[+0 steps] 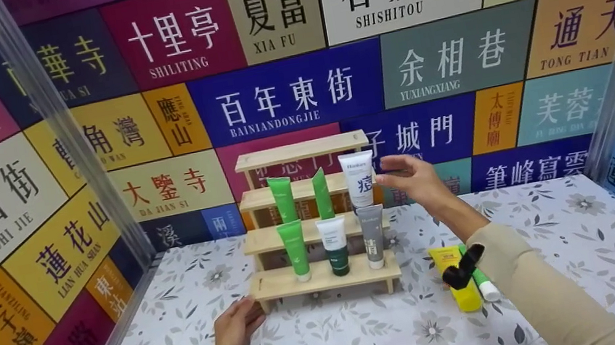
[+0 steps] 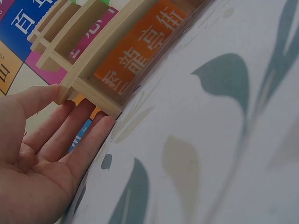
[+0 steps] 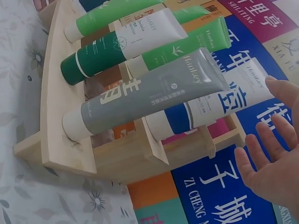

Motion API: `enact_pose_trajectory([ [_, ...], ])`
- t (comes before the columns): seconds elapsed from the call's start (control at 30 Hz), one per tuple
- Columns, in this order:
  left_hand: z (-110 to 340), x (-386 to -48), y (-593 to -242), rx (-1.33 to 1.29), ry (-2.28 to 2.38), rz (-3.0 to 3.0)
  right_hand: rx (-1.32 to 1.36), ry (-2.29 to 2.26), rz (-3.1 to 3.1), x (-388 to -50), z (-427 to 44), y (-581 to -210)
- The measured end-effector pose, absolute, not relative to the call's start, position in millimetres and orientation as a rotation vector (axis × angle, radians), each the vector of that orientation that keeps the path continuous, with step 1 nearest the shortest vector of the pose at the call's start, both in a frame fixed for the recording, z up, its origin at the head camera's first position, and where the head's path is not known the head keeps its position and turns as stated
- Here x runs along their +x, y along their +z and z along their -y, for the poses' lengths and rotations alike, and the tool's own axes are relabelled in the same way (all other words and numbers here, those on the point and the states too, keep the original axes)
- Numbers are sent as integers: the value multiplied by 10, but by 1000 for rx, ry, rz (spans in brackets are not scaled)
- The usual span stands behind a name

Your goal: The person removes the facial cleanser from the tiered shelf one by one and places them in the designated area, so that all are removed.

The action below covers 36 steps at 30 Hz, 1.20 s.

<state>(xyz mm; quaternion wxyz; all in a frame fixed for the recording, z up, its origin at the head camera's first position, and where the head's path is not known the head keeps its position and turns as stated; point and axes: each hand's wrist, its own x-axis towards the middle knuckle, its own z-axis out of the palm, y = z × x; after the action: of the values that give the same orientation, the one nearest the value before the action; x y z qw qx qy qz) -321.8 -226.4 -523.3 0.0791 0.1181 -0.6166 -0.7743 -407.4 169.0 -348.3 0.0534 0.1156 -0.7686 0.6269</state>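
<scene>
Lowest step: on the wooden shelf (image 1: pixel 326 282), three tubes stand in place, left to right a plain green tube (image 1: pixel 294 246), a white-and-dark-green tube (image 1: pixel 335 249) and a gray tube (image 1: pixel 374 239).
Second step: just farther back, two more green tubes (image 1: pixel 281 194) stand left and middle, with the blue-lettered white tube (image 1: pixel 358 176) at the right end.
Right hand (image 1: pixel 415 180): fingers loosely spread, thumb at the white tube's upper edge without gripping it; contact is hard to tell.
Left hand (image 1: pixel 236 327): lightly pinches the shelf's near left corner, thumb above, fingers below.
Table (image 1: pixel 167 339): a yellow tube (image 1: pixel 467 297) and a white-capped green tube (image 1: pixel 490 290) lie right of the shelf.
Progress: seemingly six tubes set up, these two left.
</scene>
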Motion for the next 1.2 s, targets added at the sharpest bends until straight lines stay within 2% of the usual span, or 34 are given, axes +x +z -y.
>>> enact_pose_trajectory([
  [0.73, 2279, -3222, -5248, 325, -2308, 1857, 253, 1993, 2264, -4313, -1305, -3594],
  [1.2, 2284, -3236, -5232, 350, -2310, 1864, 271, 1831, 2187, -4346, -1309, -3660],
])
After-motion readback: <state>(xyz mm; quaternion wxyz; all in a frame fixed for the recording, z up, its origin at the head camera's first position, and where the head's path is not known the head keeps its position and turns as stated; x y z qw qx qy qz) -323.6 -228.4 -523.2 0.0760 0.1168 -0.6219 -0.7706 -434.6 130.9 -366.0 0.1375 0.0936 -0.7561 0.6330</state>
